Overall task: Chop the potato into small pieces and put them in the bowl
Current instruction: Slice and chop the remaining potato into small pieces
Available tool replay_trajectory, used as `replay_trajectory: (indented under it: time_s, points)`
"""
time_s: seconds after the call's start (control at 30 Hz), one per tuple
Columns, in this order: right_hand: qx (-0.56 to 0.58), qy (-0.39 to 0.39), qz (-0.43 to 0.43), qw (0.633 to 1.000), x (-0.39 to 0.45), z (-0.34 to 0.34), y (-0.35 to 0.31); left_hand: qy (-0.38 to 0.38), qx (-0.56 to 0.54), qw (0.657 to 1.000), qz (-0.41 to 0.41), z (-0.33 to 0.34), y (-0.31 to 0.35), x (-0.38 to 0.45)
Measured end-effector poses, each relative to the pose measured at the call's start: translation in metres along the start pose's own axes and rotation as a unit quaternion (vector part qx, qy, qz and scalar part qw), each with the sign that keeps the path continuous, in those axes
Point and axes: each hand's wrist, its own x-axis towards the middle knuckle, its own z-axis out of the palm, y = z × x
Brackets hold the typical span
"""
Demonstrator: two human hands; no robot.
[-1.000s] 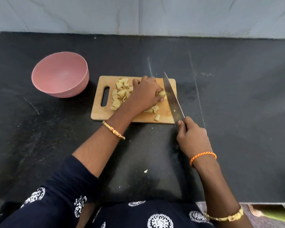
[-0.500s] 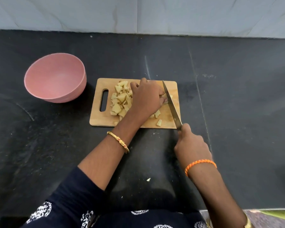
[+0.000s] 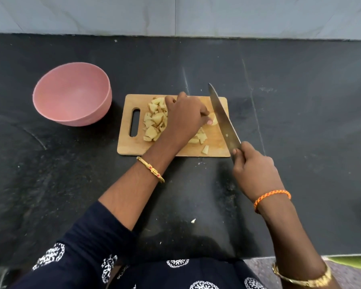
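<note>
On the rectangular wooden chopping board (image 3: 175, 148), head view: left hand (image 3: 184, 117) sits curled over the last uncut chunk of pale potato (image 3: 213, 119), fingertips pinching it against the wood. Right hand (image 3: 253, 170) is wrapped round the handle of the long steel-bladed kitchen knife (image 3: 223, 118); handle itself hidden by the fist. Blade lies just right of the chunk, tip pointing to the far edge of the board; contact between edge and chunk cannot be told.

Heap of cut potato pieces (image 3: 154, 122) lies on the left half of the board beside the handle slot; a few more pieces lie near the left wrist, towards the board's near edge. Round pink plastic bowl (image 3: 71, 93) stands to the left of the board, apart from it, with nothing in it.

Judgement: chopping step, near its end. Next move calls for a downward cut through the held chunk, fingers tucked back from the edge. Transfer to the bowl not yet begun.

Surface: dark speckled stone counter (image 3: 300, 132), dusty, faint scratches. One stray potato scrap (image 3: 193, 221) on it, near the body. Pale tiled wall (image 3: 175, 13) runs along the far side.
</note>
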Motion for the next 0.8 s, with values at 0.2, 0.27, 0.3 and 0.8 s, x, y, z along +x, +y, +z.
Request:
replay_trajectory:
  time_s: [0.2,0.27,0.3,0.8]
  points:
    - [-0.006,-0.025,-0.006,1.000,0.006,0.008,0.000,0.004,-0.010,1.000,0.011,0.001,-0.003,-0.001]
    - [-0.020,-0.049,0.001,0.999,0.008,0.009,0.000,-0.003,-0.019,1.000,0.008,-0.001,-0.003,0.000]
    - [-0.027,-0.060,0.005,0.998,0.008,0.009,-0.001,-0.001,-0.026,1.000,0.005,0.000,-0.004,0.000]
    - [0.040,0.009,0.027,0.999,-0.019,0.002,-0.008,-0.007,-0.041,0.999,-0.013,0.000,-0.005,-0.001]
